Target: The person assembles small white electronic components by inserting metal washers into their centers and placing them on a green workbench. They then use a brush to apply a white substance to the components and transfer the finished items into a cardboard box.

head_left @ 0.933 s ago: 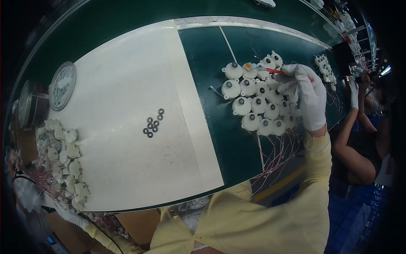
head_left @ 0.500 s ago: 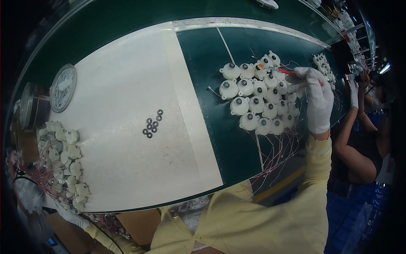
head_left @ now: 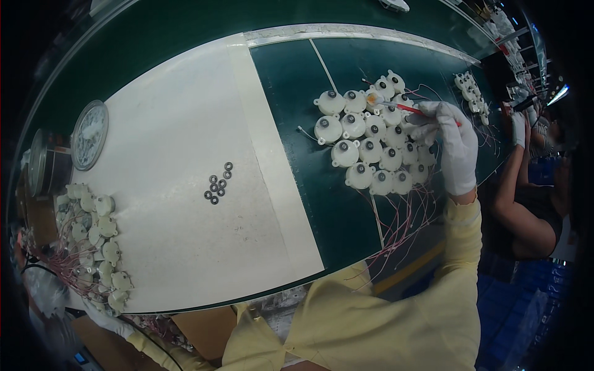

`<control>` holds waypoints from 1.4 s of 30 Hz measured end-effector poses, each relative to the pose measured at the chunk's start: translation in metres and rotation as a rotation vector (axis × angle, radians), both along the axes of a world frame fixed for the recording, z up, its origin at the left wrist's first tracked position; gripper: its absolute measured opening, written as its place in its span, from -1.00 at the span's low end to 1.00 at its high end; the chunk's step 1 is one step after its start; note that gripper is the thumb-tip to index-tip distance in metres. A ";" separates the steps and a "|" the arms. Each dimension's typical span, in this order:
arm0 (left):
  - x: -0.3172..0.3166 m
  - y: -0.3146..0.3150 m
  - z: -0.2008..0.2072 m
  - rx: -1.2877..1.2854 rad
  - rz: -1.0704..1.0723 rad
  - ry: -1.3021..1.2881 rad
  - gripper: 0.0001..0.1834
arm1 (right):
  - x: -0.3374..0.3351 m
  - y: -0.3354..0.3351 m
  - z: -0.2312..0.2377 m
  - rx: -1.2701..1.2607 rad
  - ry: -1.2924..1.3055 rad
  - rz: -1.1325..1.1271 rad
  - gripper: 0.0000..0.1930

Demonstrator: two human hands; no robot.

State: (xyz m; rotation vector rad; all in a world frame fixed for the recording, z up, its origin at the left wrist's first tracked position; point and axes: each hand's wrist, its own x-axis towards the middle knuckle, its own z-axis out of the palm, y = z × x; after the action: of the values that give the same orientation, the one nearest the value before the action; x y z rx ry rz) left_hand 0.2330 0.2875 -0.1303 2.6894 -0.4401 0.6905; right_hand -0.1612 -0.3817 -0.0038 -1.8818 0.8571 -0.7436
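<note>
My right hand (head_left: 456, 145), in a white glove, pinches the red handle of a slim brush (head_left: 408, 109). The brush's orange-tinged tip meets the top of a unit in a cluster of round white plastic units (head_left: 374, 127) on the green table at the right. Black round pieces sit on the centres of most units, and thin pinkish wires trail from the cluster. Low at the left edge, my gloved left hand (head_left: 110, 318) is beside a heap of similar white units (head_left: 102, 247); its fingers are mostly hidden.
Several small black rings (head_left: 218, 184) lie on the white sheet (head_left: 185, 247). A round, shallow clear dish (head_left: 90, 136) and a round container (head_left: 42, 162) stand at the left. More white units (head_left: 471, 96) sit at the far right, near another person's arm (head_left: 513, 185).
The brush tip has shifted slightly onto the top of a unit, with my right hand following. The whole view has moved a little; my left hand stays by the heap.
</note>
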 end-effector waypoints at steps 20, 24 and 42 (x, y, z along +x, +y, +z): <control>-0.013 -0.030 0.008 -0.120 0.057 0.043 -0.51 | -0.024 0.021 0.000 0.114 -0.039 0.048 -0.64; -0.017 -0.037 0.013 -0.083 0.090 0.064 -0.52 | -0.031 0.020 -0.006 0.117 -0.034 0.040 -0.65; 0.005 0.001 -0.006 -0.113 -0.034 -0.045 -0.53 | -0.049 0.031 -0.002 0.197 -0.209 -0.162 -0.52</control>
State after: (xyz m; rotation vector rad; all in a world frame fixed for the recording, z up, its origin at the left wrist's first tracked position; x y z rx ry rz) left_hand 0.2376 0.2887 -0.1363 2.5591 -0.4431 0.7446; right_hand -0.2100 -0.3507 -0.0058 -1.5446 0.9201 -0.9038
